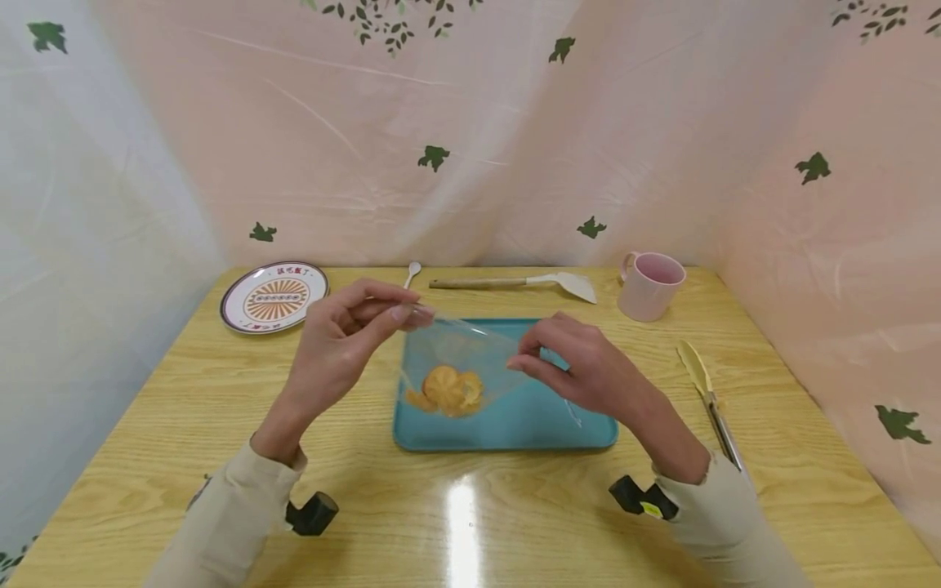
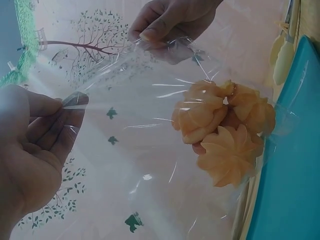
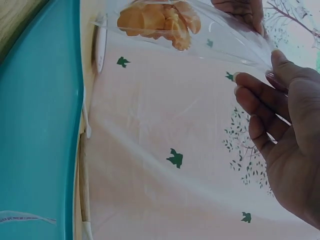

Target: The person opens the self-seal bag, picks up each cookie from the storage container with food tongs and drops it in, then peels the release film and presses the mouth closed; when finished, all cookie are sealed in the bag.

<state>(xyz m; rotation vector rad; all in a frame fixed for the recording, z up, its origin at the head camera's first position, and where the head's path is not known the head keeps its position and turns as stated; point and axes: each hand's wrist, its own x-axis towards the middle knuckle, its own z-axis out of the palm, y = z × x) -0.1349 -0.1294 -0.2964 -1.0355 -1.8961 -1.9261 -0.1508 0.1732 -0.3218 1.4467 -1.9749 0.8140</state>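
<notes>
A clear plastic bag (image 1: 470, 341) with several orange, flower-shaped baked pieces (image 2: 230, 155) inside is held up over the teal tray (image 1: 507, 441). My left hand (image 1: 341, 335) pinches one upper corner between thumb and fingers. At the opposite side of the bag's top edge, my right hand (image 1: 577, 359) pinches the film with thumb and forefinger; its other fingers are loosely bent in the right wrist view. Stretched between both hands, the bag's edge slants down toward the right, and the baked pieces hang low in the bag. A thin whitish strip (image 3: 27, 217) lies on the tray.
A patterned plate (image 1: 275, 298) sits at the back left. Along the back lie a small white spoon (image 1: 413, 271) and a wooden-handled spatula (image 1: 485, 283), with a pink mug (image 1: 650, 287) to their right. Yellow-tipped tongs (image 1: 706, 388) lie beside my right forearm.
</notes>
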